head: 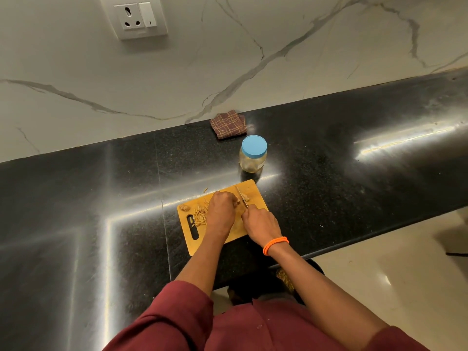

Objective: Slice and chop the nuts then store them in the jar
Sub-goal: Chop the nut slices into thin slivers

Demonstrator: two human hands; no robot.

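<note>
A wooden cutting board (253,192) lies on the black counter. Sliced nut pieces (200,216) are piled on its left side, and one whole nut (184,207) sits near its left edge. My left hand (221,211) has its fingers curled over a nut at the board's middle. My right hand (260,224) grips the handle of a knife (241,196), whose blade points away from me beside the left fingers. More nut pieces (246,198) lie right of the blade. A clear jar (252,154) with a blue lid stands closed just behind the board.
A folded brown checked cloth (228,124) lies against the marble wall behind the jar. A wall socket (133,17) is mounted at the upper left. The counter's front edge (354,245) runs to my right, with pale floor beyond it.
</note>
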